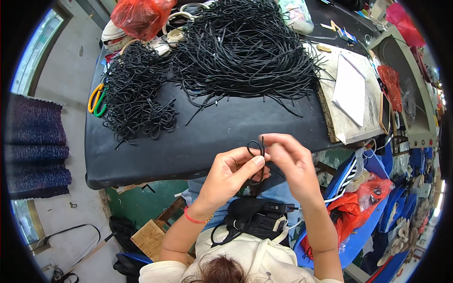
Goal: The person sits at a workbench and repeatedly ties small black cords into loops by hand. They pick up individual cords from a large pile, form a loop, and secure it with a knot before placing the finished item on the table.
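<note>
A thin black cord [253, 143], bent into a loop, is held up just past the near edge of the black table. My left hand [233, 175] pinches it between thumb and fingers, the loop standing above the thumb. Close against it, my right hand [289, 158] has its fingers bent in at the cord, partly smeared by motion; its fingertips seem to grip the cord's other part. On the table lie a large heap of straight black cords [245, 52] and, to its left, a smaller heap of looped, tangled black cords [137, 89].
Scissors with orange and green handles [98, 100] lie at the left edge. A red plastic bag [143, 18] sits at the back left. On the right, white paper [350, 89] rests on a pale board [330, 101]. A blue bin [351, 250] with red bags stands beside my right arm.
</note>
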`<state>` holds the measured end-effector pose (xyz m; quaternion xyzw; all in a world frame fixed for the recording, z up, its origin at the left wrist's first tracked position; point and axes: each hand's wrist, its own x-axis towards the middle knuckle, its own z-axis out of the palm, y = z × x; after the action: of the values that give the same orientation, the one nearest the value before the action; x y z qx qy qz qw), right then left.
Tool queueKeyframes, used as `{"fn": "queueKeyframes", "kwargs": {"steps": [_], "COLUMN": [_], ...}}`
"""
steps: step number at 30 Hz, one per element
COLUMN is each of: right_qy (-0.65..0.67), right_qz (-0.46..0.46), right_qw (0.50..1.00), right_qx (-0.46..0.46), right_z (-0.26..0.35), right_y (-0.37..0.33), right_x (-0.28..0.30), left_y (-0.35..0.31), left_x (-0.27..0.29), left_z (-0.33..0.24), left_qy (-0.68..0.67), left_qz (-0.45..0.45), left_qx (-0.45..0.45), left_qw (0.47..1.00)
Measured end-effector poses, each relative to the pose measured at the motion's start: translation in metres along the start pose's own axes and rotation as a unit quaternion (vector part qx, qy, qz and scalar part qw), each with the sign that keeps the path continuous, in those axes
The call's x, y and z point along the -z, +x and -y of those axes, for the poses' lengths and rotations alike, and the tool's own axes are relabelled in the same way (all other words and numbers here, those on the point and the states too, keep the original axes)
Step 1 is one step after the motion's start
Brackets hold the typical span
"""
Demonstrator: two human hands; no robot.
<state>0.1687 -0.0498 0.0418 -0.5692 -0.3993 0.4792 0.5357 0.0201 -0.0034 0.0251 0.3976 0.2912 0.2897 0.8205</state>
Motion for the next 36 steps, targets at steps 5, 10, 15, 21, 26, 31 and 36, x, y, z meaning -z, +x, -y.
{"fn": "queueKeyframes", "kwargs": {"steps": [5, 10, 15, 21, 26, 31, 36], "right_qy": [0.152, 0.177, 0.182, 0.153, 0.058, 0.025, 0.048], "right_qz": [0.062, 0.014, 0.027, -0.031, -0.019, -0.016, 0.016], "right_qw": [0.983, 0.98, 0.974, 0.984, 0.998, 0.999, 0.998], "right_qx": [-0.088, -0.091, -0.131, -0.083, -0.023, -0.03, -0.028], "right_z": [0.0, -0.013, -0.008, -0.003, -0.011, -0.005, -0.009], "right_y": [0.001, -0.002, 0.0, 0.003, -0.014, -0.012, -0.012], "right_x": [-0.002, -0.005, -0.002, -0.004, -0.002, 0.006, 0.01], "left_y": [-0.004, -0.005, -0.007, 0.0, 0.004, -0.001, -0.001], "left_x": [0.001, 0.004, 0.0, -0.007, -0.016, -0.005, -0.002], "left_z": [-0.001, 0.005, 0.002, 0.017, 0.021, 0.018, 0.011], "left_qy": [-0.001, -0.035, -0.05, -0.167, -0.17, 0.015, 0.096], "left_qz": [0.001, -0.013, -0.007, -0.076, -0.132, -0.076, -0.025], "left_qx": [0.01, 0.038, 0.047, -0.046, -0.078, -0.053, -0.011], "left_qw": [1.0, 0.999, 0.998, 0.982, 0.974, 0.996, 0.995]}}
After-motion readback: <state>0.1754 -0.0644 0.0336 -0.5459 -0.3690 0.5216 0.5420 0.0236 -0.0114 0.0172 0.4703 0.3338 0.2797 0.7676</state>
